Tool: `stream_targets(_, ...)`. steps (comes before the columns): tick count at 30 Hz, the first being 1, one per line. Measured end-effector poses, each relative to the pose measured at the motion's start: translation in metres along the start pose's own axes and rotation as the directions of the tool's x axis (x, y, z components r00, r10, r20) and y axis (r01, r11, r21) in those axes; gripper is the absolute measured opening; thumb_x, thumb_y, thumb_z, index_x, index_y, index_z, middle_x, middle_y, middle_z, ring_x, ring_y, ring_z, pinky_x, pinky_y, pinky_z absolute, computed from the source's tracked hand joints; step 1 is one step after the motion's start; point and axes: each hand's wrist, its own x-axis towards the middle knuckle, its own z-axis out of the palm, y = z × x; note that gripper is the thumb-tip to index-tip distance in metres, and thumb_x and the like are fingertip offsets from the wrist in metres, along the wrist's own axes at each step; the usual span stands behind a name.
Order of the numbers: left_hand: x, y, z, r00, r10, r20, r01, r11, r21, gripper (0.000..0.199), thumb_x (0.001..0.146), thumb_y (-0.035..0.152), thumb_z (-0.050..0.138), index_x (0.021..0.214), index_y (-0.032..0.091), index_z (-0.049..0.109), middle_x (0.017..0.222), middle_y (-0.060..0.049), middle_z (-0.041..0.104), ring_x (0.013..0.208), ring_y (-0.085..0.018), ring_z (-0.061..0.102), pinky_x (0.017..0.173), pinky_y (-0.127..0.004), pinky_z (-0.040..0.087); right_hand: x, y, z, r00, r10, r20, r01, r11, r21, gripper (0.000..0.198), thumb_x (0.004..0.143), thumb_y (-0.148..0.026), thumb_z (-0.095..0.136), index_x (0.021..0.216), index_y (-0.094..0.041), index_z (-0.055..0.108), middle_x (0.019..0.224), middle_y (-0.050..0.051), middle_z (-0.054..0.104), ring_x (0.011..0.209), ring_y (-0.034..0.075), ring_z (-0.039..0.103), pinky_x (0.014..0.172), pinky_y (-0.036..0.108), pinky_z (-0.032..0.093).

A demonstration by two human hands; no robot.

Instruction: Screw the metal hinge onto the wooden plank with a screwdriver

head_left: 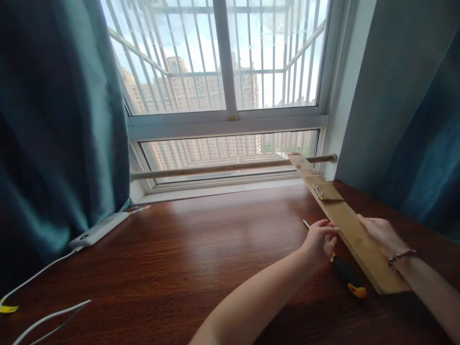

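A long tan board (pixel 354 230), wood or stiff cardboard, slants across the right side with its far end raised towards the window. My right hand (pixel 383 235) grips its right edge. On the board's upper part sits a smaller tan piece (pixel 328 190) with several screws (pixel 318 191) on or in it. My left hand (pixel 321 242) is at the board's left edge, fingers curled together; what they pinch, if anything, is hidden. Beneath that hand a screwdriver (pixel 347 275) with a black and yellow handle lies on the table, its shaft tip showing beyond the hand.
The dark red wooden table (pixel 215 249) reaches to a barred window (pixel 230 96) with a rail (pixel 223 168) along its bottom. At left are a white power strip (pixel 102 230), a white cable (pixel 53 316) and a dark teal curtain (pixel 64 120). A wall (pixel 388 105) stands at right.
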Motion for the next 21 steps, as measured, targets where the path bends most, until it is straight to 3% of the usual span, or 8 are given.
stream_targets(2,-0.006,0.004,0.000,0.998,0.053,-0.022,-0.053,0.998,0.016,0.044,0.044,-0.003,0.066,0.082,0.014,0.053,0.086,-0.006,0.062,0.079,-0.012,0.060,0.067,-0.020,0.043,-0.012,-0.013,-0.005,0.993,0.108,0.037,-0.112,0.988,0.108,0.033,0.070,-0.041,0.056,0.065,-0.010,0.064,0.069,0.017,0.067,0.048,0.019,0.057,0.047,0.032,0.042)
stream_targets(6,-0.026,0.022,0.001,0.983,0.181,-0.010,-0.179,0.979,0.097,0.049,0.044,0.004,0.076,0.086,0.013,0.054,0.087,-0.008,0.062,0.081,-0.016,0.060,0.075,-0.027,0.045,-0.045,-0.038,0.001,0.987,0.063,0.145,-0.099,0.962,0.255,0.022,0.068,-0.037,0.060,0.072,-0.015,0.064,0.071,0.012,0.068,0.053,0.020,0.060,0.050,0.031,0.046)
stream_targets(9,-0.047,0.045,-0.008,0.978,0.207,-0.014,-0.197,0.946,0.259,0.050,0.043,0.012,0.081,0.088,0.012,0.057,0.083,-0.006,0.060,0.074,-0.014,0.058,0.073,-0.027,0.044,-0.078,-0.051,0.023,0.987,-0.006,0.163,-0.047,0.947,0.317,0.017,0.068,-0.034,0.058,0.074,-0.018,0.061,0.070,0.007,0.068,0.056,0.019,0.062,0.051,0.028,0.049)
stream_targets(12,-0.074,0.071,-0.027,0.978,0.209,0.015,-0.191,0.857,0.479,0.051,0.048,0.019,0.080,0.095,0.011,0.062,0.084,-0.006,0.062,0.073,-0.013,0.057,0.072,-0.027,0.042,-0.112,-0.063,0.052,0.980,-0.025,0.195,-0.049,0.931,0.363,0.015,0.069,-0.032,0.055,0.075,-0.018,0.058,0.069,0.005,0.067,0.057,0.019,0.062,0.052,0.027,0.050)
stream_targets(15,-0.101,0.093,-0.051,0.965,0.261,0.004,-0.209,0.762,0.613,0.050,0.049,0.020,0.078,0.096,0.011,0.064,0.087,-0.008,0.064,0.075,-0.015,0.058,0.070,-0.028,0.042,-0.140,-0.070,0.078,0.924,-0.042,0.381,-0.112,0.921,0.373,0.019,0.072,-0.034,0.054,0.078,-0.016,0.057,0.068,0.007,0.067,0.059,0.020,0.064,0.052,0.028,0.051)
stream_targets(17,-0.116,0.104,-0.065,0.952,0.298,-0.068,-0.189,0.749,0.635,0.047,0.048,0.018,0.078,0.093,0.010,0.065,0.085,-0.007,0.064,0.075,-0.015,0.058,0.070,-0.028,0.042,-0.153,-0.072,0.092,0.866,-0.058,0.496,-0.154,0.914,0.376,0.021,0.073,-0.035,0.054,0.077,-0.016,0.058,0.068,0.007,0.067,0.060,0.020,0.064,0.053,0.029,0.051)
stream_targets(20,-0.133,0.113,-0.083,0.943,0.310,-0.125,-0.166,0.761,0.628,0.043,0.050,0.015,0.076,0.091,0.010,0.066,0.084,-0.007,0.065,0.076,-0.015,0.059,0.072,-0.027,0.043,-0.166,-0.070,0.112,0.834,-0.063,0.549,-0.179,0.909,0.377,0.022,0.075,-0.037,0.052,0.077,-0.016,0.057,0.069,0.007,0.067,0.059,0.019,0.064,0.055,0.029,0.052)
stream_targets(21,-0.136,0.115,-0.089,0.942,0.311,-0.123,-0.171,0.765,0.621,0.042,0.050,0.015,0.076,0.091,0.010,0.066,0.086,-0.008,0.065,0.077,-0.015,0.059,0.073,-0.027,0.043,-0.169,-0.070,0.119,0.840,-0.106,0.533,-0.125,0.917,0.379,0.023,0.077,-0.038,0.050,0.078,-0.017,0.056,0.069,0.007,0.067,0.058,0.019,0.063,0.055,0.030,0.052)
